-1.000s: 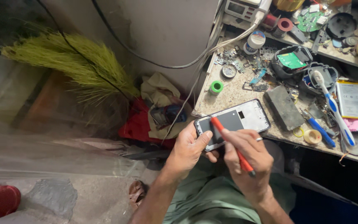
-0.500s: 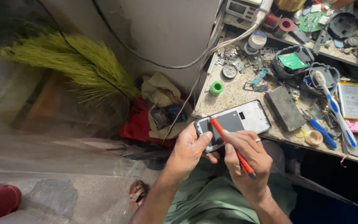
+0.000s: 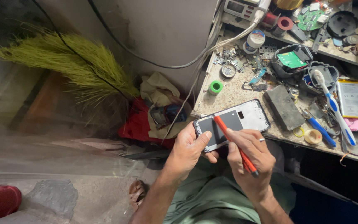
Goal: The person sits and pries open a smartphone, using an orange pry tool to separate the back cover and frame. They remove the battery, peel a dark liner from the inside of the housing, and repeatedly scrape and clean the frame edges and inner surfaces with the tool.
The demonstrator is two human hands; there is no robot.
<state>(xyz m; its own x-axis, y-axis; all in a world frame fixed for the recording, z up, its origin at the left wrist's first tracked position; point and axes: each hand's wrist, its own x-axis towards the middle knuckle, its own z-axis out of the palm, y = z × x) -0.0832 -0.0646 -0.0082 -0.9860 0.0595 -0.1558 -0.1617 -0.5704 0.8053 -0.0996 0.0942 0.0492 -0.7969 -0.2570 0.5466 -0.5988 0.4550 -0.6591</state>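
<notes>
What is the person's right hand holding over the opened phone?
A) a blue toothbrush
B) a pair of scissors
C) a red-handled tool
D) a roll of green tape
C: the right hand grips a slim red-handled tool whose tip rests on the opened phone, which the left hand steadies at the edge of the workbench.

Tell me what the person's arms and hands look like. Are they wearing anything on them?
Both forearms are bare, with no sleeves, gloves or watch in view. The left hand wears nothing. The right hand has one thin silver ring on a finger. Below the arms you can see green clothing over the person's lap.
</notes>
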